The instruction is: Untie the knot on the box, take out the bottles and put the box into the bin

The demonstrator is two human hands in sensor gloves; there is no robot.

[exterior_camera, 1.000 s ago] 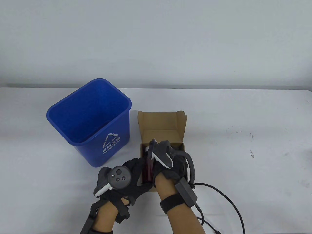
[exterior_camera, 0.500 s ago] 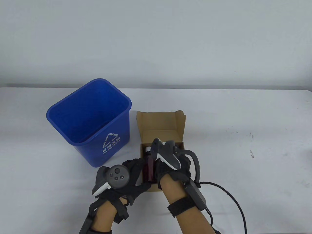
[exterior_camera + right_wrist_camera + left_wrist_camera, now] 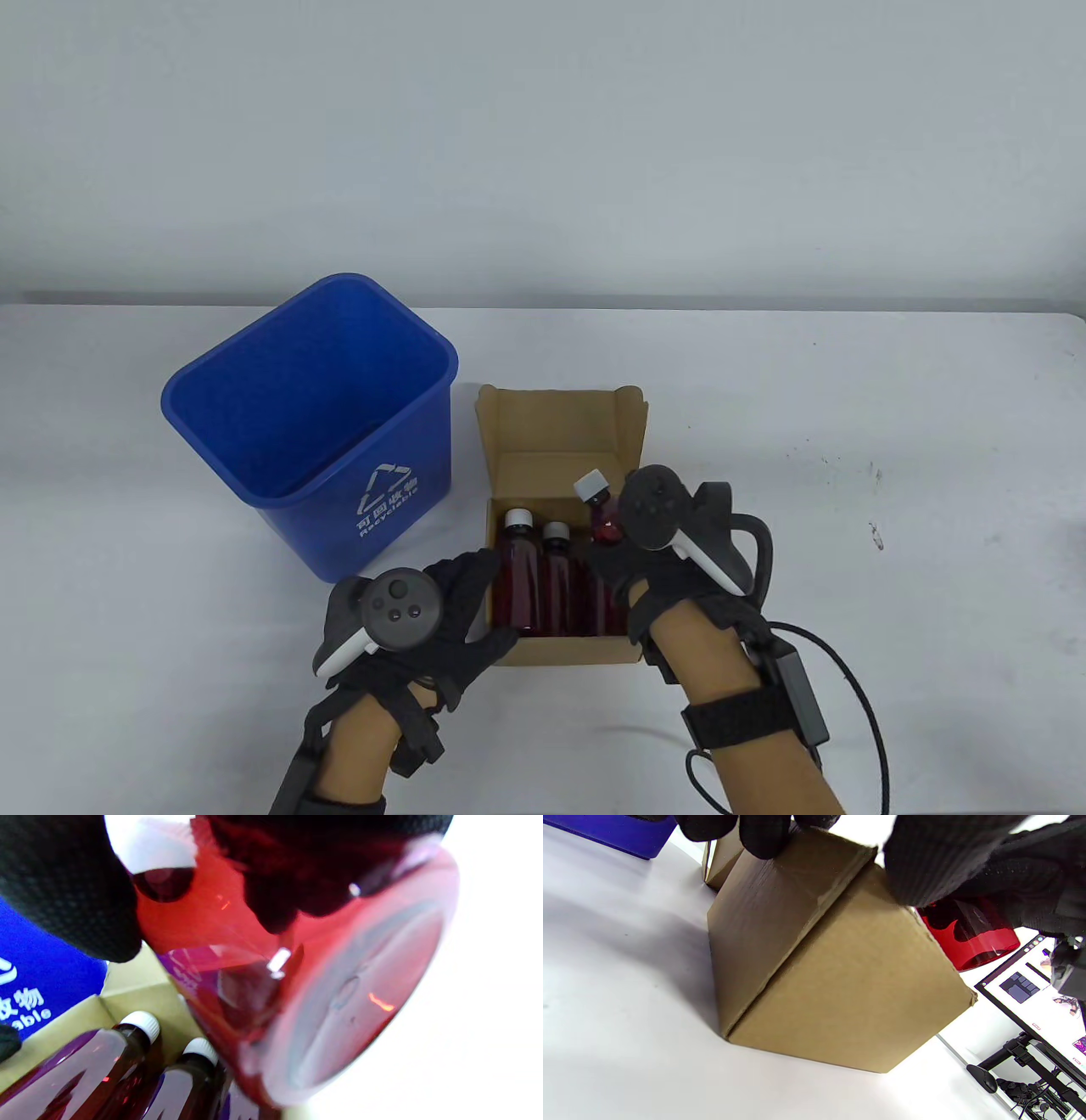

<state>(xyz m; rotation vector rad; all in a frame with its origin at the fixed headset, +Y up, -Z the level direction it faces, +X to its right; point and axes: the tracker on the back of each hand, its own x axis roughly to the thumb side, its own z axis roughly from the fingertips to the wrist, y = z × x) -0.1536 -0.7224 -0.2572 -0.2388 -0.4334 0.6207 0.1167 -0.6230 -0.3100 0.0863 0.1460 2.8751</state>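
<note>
The right hand (image 3: pixel 670 560) was clamped around one red bottle (image 3: pixel 601 509), lifted tilted above the open box (image 3: pixel 564 645), while the left hand (image 3: pixel 441 607) gripped the box's near-left corner. The lid stood open, no knot showed, and two bottles (image 3: pixel 534 577) lay inside, so unloading had apparently just begun. The desk's right side offered room for bottles; the blue bin (image 3: pixel 310 424) stood just left of the box.
</note>
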